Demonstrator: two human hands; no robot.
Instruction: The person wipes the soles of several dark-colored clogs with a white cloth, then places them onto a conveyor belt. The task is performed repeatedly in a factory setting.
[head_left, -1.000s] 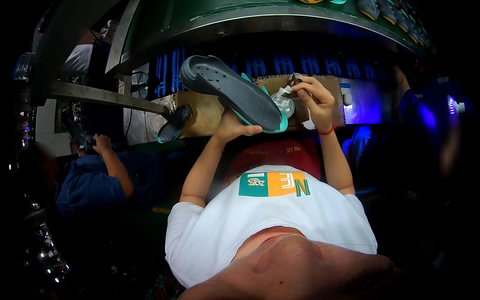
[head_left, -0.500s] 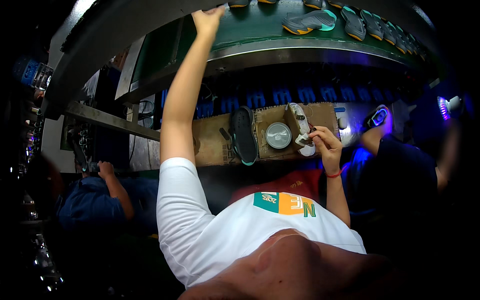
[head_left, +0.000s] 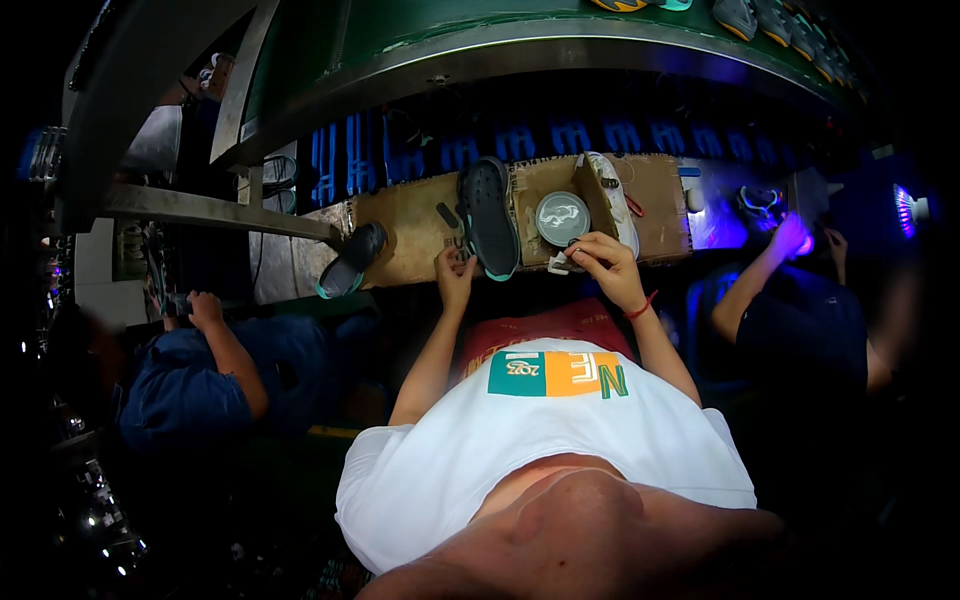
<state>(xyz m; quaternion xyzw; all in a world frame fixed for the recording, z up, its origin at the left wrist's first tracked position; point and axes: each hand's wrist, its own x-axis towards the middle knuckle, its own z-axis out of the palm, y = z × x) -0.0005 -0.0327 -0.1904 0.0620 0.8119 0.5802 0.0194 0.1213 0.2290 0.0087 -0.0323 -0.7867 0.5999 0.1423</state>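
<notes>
My left hand (head_left: 455, 278) is beside the lower end of a dark shoe (head_left: 488, 220) with small holes and a teal edge. Its fingers are curled but apart, and I see nothing between them. Thumb and fingertips of my right hand (head_left: 610, 268) pinch a small dark piece with a white part (head_left: 558, 263); its kind is unclear. Just beyond that hand stands a round bowl (head_left: 563, 218) of pale, shiny contents. Left of my left hand lies another dark shoe (head_left: 354, 260) with a teal end.
Brown cardboard (head_left: 410, 215) covers the bench. Beside the bowl is a white-edged holder (head_left: 612, 200). A metal-edged green conveyor (head_left: 440, 30) carries grey, orange-soled shoes (head_left: 780, 25). People sit at left (head_left: 200, 370) and right (head_left: 800, 320), the latter near violet light.
My left hand has come back from the conveyor down to the bench beside the dark shoe. My right hand has shifted left, away from the white-edged holder, with the small piece still pinched.
</notes>
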